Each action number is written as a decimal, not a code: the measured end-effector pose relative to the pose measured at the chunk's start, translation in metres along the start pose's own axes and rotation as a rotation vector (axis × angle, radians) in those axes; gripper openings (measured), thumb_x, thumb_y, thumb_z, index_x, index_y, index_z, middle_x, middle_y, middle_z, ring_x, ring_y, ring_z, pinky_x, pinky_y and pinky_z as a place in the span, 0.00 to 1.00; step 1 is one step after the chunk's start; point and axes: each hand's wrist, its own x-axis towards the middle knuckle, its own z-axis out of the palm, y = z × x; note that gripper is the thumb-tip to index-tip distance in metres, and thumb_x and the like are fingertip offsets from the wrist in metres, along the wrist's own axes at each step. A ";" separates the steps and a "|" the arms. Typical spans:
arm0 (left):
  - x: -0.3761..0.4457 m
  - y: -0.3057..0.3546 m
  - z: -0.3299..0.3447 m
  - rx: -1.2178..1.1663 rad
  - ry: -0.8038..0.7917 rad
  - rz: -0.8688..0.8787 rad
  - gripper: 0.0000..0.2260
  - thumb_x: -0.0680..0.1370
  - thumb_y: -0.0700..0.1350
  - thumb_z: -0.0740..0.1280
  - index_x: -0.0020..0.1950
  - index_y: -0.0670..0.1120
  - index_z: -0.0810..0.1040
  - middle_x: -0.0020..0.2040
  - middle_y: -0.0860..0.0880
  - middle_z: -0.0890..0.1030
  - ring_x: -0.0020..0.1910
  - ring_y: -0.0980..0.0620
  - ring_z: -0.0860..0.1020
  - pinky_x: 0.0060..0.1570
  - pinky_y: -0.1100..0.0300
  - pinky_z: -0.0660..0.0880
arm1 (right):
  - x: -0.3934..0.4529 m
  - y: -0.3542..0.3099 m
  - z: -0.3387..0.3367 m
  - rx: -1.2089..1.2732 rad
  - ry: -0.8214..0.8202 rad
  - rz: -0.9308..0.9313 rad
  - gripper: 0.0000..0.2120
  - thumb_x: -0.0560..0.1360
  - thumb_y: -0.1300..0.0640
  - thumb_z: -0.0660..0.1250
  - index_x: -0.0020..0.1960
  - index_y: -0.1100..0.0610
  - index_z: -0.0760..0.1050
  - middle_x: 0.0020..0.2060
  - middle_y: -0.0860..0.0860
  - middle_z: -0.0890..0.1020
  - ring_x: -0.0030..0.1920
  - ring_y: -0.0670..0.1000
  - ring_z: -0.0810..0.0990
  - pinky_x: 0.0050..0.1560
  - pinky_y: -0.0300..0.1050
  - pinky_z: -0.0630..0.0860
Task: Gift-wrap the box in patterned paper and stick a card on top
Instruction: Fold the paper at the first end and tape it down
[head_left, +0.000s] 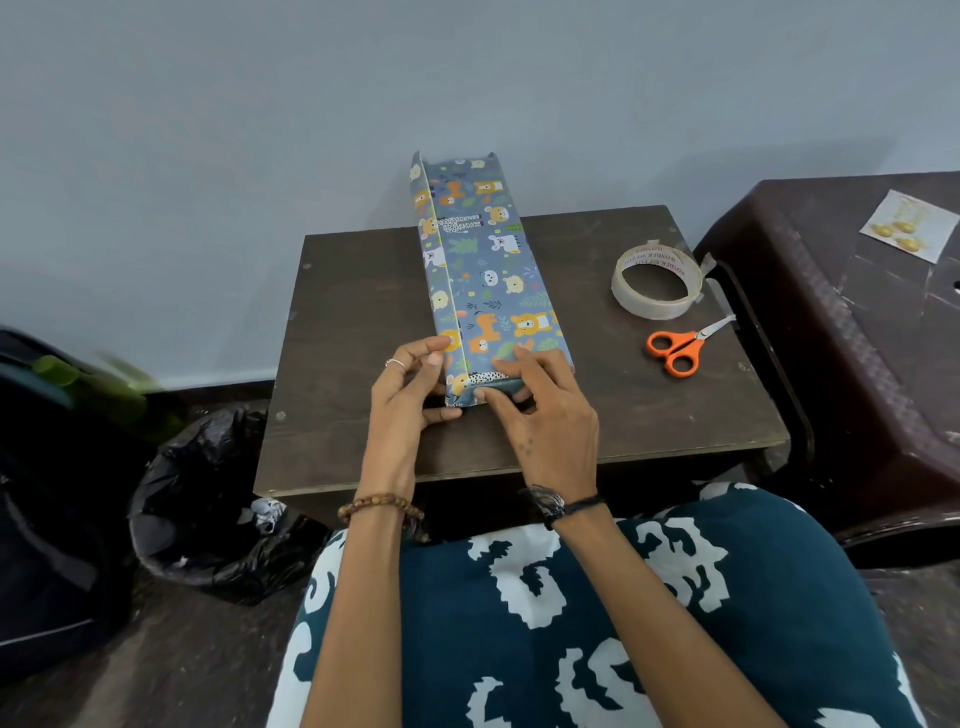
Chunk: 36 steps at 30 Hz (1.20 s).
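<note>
A long narrow box wrapped in blue animal-patterned paper (483, 270) lies lengthwise on the small dark wooden table (353, 322), its far end reaching past the table toward the wall. A paper flap stands up along its left side. My left hand (410, 384) pinches the paper at the near left corner. My right hand (545, 410) presses the folded paper down over the near end, fingers on top and thumb at the front. A card with gold shapes (909, 226) lies on the brown plastic stool at the right.
A roll of clear tape (657, 280) and orange-handled scissors (680, 345) lie on the table's right side. The brown stool (857, 364) stands close to the right. A bin with a black bag (208, 499) and a dark bag (57, 467) stand on the floor at the left.
</note>
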 end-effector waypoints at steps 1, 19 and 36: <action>-0.001 0.000 -0.002 0.033 -0.033 0.015 0.07 0.78 0.38 0.63 0.52 0.49 0.77 0.43 0.53 0.74 0.35 0.62 0.75 0.32 0.67 0.77 | 0.000 0.000 0.000 -0.001 -0.004 -0.006 0.12 0.67 0.51 0.71 0.48 0.55 0.80 0.48 0.49 0.80 0.33 0.46 0.79 0.35 0.43 0.80; -0.002 -0.013 -0.006 0.617 -0.002 0.467 0.21 0.71 0.39 0.73 0.58 0.56 0.73 0.54 0.60 0.67 0.49 0.64 0.72 0.49 0.74 0.70 | 0.008 0.006 -0.026 0.072 -0.132 0.014 0.18 0.70 0.60 0.59 0.56 0.51 0.79 0.53 0.42 0.80 0.38 0.41 0.77 0.42 0.44 0.80; 0.009 -0.021 -0.003 0.657 -0.131 0.518 0.29 0.69 0.35 0.73 0.67 0.48 0.68 0.66 0.57 0.68 0.68 0.66 0.58 0.65 0.79 0.54 | 0.031 0.042 -0.058 0.143 -0.326 0.065 0.20 0.68 0.63 0.74 0.59 0.56 0.78 0.48 0.47 0.77 0.48 0.48 0.81 0.55 0.47 0.78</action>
